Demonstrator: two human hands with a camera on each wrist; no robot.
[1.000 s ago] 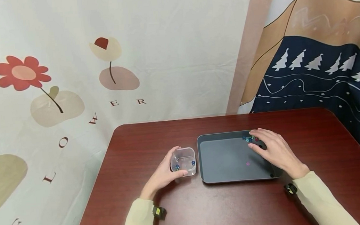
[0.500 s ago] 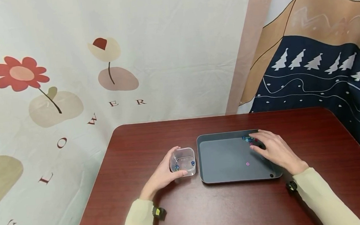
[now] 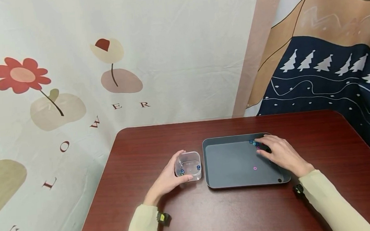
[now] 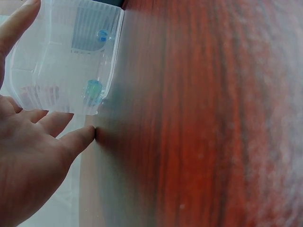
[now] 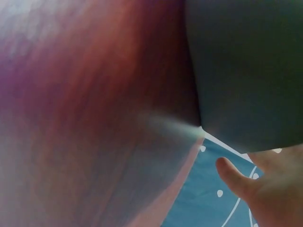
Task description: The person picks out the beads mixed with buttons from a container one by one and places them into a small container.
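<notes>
My left hand (image 3: 168,177) grips a small clear plastic container (image 3: 197,177), its thumb on the near side and fingers round the far side. A few blue and greenish beads (image 4: 93,90) lie in the container, seen through its wall in the left wrist view. Over the far right part of a shallow grey tray (image 3: 230,167), my right hand (image 3: 282,155) reaches down, fingertips right at a cluster of small blue, teal and pink beads (image 3: 254,143). Its thumb stands apart from the fingers. The hand hides part of the cluster. In the right wrist view, the tray covers the fingertips.
A lone pink ring-shaped bead (image 3: 255,168) lies nearer the tray's front. At the tray's front right corner is a black round spot (image 3: 279,180). The dark red wooden table (image 3: 230,216) ends at a printed curtain (image 3: 182,76) behind.
My right hand has shifted slightly at the bead cluster, its fingers drawing a little lower and closer to the beads. The left hand and container have stayed in place.
</notes>
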